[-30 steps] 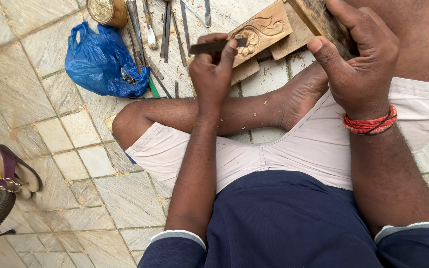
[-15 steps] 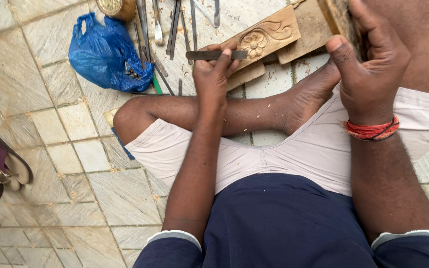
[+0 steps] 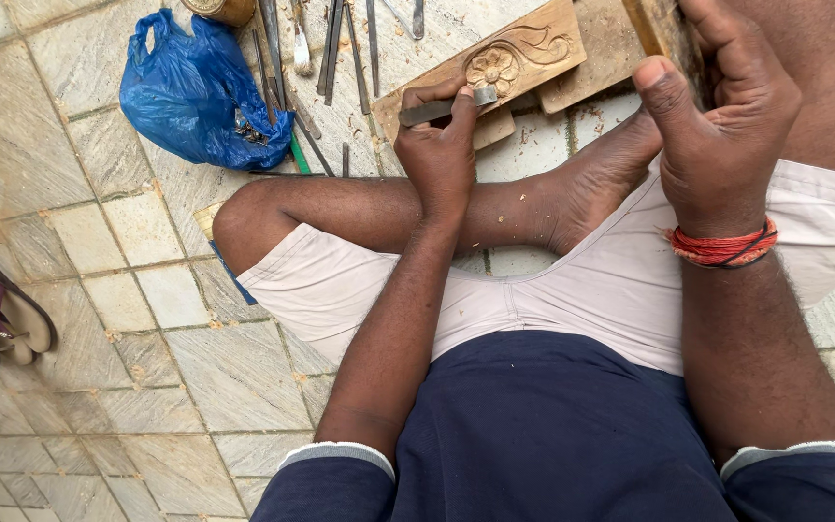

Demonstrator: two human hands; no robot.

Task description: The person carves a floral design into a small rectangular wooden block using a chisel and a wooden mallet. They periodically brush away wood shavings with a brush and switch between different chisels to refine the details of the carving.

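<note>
stone tiles below; left hand [image 3: 442, 155] pinches chisel [image 3: 446, 106] on carved panel [image 3: 524, 53]; right hand [image 3: 717, 116] grips mallet [image 3: 664, 34].

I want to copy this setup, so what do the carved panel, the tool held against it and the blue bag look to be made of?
The carved panel looks like bare, unfinished wood: pale tan, matte, with a flower and scroll cut in relief. The tool in the left hand looks like dull grey metal, probably steel. The blue bag looks like thin plastic: glossy and crumpled.

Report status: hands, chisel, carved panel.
Left hand grips chisel, tip at carved panel. Right hand holds wooden mallet, raised. Nothing between.
</note>
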